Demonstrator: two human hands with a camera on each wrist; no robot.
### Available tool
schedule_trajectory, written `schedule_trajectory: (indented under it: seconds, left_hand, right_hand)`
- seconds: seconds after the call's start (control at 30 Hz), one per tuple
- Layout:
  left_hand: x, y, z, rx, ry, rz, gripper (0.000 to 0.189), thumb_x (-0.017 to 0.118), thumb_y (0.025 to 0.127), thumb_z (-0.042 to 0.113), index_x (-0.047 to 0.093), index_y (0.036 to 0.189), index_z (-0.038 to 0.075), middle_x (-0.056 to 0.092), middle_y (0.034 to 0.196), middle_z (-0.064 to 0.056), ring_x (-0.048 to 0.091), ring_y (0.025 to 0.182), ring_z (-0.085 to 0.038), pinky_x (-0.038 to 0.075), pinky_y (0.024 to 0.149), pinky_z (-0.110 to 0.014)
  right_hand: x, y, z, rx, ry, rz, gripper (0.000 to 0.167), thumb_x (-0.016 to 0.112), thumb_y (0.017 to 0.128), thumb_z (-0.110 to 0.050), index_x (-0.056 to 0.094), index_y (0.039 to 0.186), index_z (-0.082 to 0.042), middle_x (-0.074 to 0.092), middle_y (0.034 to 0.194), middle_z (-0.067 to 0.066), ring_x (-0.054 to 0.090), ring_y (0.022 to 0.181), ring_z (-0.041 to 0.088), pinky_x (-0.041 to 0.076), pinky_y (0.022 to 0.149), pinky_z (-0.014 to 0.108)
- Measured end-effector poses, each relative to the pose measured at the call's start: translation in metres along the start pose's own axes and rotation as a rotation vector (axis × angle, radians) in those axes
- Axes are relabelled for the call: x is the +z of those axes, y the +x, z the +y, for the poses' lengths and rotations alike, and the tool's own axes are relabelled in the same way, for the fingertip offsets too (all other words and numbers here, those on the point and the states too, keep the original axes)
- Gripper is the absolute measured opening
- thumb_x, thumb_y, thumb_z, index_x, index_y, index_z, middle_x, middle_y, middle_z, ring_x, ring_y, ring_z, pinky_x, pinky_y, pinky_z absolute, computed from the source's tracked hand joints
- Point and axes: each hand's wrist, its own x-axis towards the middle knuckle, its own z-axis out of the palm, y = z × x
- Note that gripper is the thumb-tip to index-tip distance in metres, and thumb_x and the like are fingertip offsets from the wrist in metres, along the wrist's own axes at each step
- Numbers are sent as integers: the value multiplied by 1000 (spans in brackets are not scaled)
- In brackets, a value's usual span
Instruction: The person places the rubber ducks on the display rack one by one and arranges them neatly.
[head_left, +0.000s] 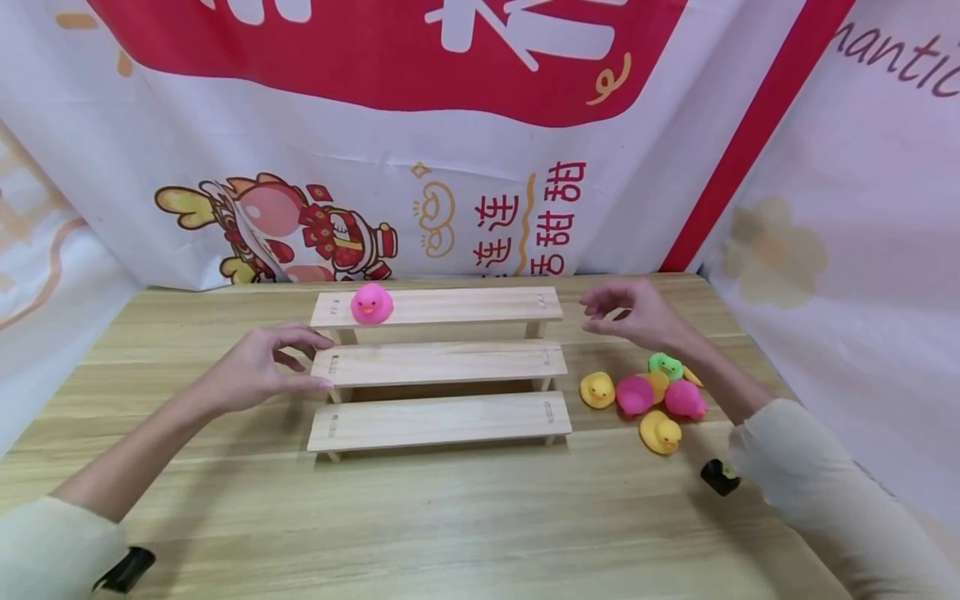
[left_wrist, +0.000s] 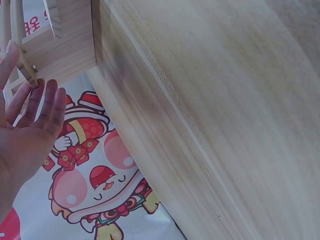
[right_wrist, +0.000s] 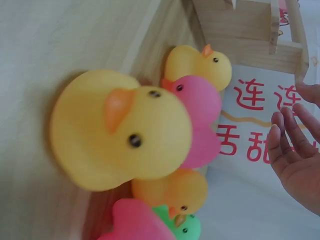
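The three-tier stand of pale, straight-edged wooden planks point(head_left: 450, 365) sits in the middle of the tabletop of light, streaky-grained wood point(head_left: 450, 525); its tiers step upward towards 12 o'clock, and the tabletop stretches broadly from its front edge to 6 o'clock; the round, bright pink duck with an orange beak point(head_left: 372, 304) rests on the top plank at the stand's 11 o'clock, the rest of that plank running bare to its right end.

At 9 o'clock the left hand point(head_left: 273, 367) pinches the left end of the middle plank, fingers at its far edge and thumb at its near one; at 2 o'clock the right hand point(head_left: 630, 310) hovers released, fingers loosely bent and grasping nothing, a gap between its fingertips and the top plank's end.

Between 3 and 4 o'clock from the stand lies a close cluster of smooth, rounded ducks that look like soft plastic; the yellow duck with an orange beak point(head_left: 597, 390) is just beside the planks' right ends; two magenta ducks point(head_left: 635, 395), an orange-yellow duck point(head_left: 658, 383) and a bright green duck point(head_left: 665, 367) crowd together beyond it, and a second yellow duck point(head_left: 661, 432) lies on their 6 o'clock side.

At 12 o'clock a creased white cloth printed in red point(head_left: 465, 137) hangs along the tabletop's far edge; cream sleeves point(head_left: 810, 483) cover both forearms.
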Motion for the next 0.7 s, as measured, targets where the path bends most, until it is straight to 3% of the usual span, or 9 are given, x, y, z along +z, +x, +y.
schedule_trajectory:
  seconds: [0.17,0.43,0.57,0.7]
  left_hand:
    - [-1,1,0,7,8,-3,47,92,79,15,73,118,-3,70,118,-15,65,93,-15,62,79,-28]
    - [-2,2,0,19,17,0,47,93,78,14,73,117,-4,70,116,-14,65,92,-13,61,78,-27]
    - [-2,2,0,19,21,-1,47,93,78,15,73,117,-4,70,115,-14,65,92,-14,62,78,-28]
    - [-1,2,0,23,21,-2,47,93,78,14,73,117,-4,70,114,-14,65,91,-13,62,78,-30]
  right_hand:
    - [-1,-7,4,23,-21,-71,30,80,92,-9,72,119,-1,74,104,14,66,94,25,59,81,26]
    - [5,-17,16,-16,-46,-172,25,78,91,-5,73,116,-1,73,100,13,65,89,21,61,81,33]
    - [7,-22,21,-21,-73,-223,27,82,89,-9,74,114,-1,72,95,5,65,87,21,60,79,36]
    - [9,-24,25,-54,-121,-259,30,86,85,-10,75,110,1,73,93,6,66,85,21,60,75,35]
